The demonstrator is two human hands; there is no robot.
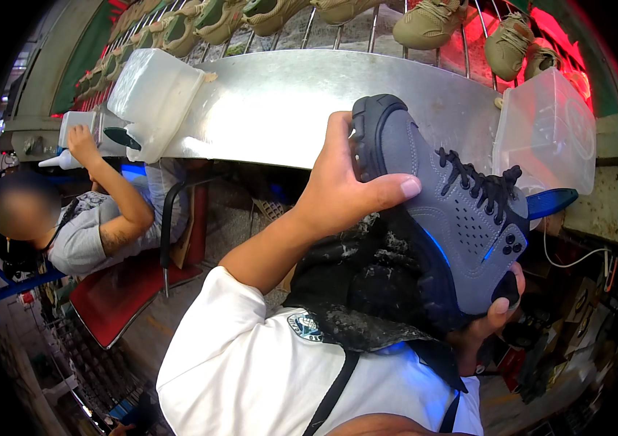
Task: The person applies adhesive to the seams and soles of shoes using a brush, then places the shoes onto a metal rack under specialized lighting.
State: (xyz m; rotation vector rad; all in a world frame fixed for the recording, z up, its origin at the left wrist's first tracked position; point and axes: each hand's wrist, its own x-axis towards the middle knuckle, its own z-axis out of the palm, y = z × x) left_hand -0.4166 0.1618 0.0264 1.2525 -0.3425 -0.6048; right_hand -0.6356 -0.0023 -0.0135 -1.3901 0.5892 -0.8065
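Observation:
A grey lace-up shoe (436, 156) with black laces and a thick black sole is held up in front of my chest, its toe pointing up and to the left. My left hand (349, 182) is closed around the toe end, the thumb pressed on the grey upper and the fingers at the sole. At the heel, my right hand (494, 312) grips from below, partly hidden by the shoe. Small punched holes and grey stitching mark the shoe's side. A black stained apron (367, 276) lies behind it.
A shiny metal worktop (287, 102) curves ahead, with a translucent bin (153, 91) at left and another (541, 131) at right. Beyond it, several tan shoes (432, 22) rest on a rack of metal bars. A person (113, 203) sits at left near a red chair (127, 298).

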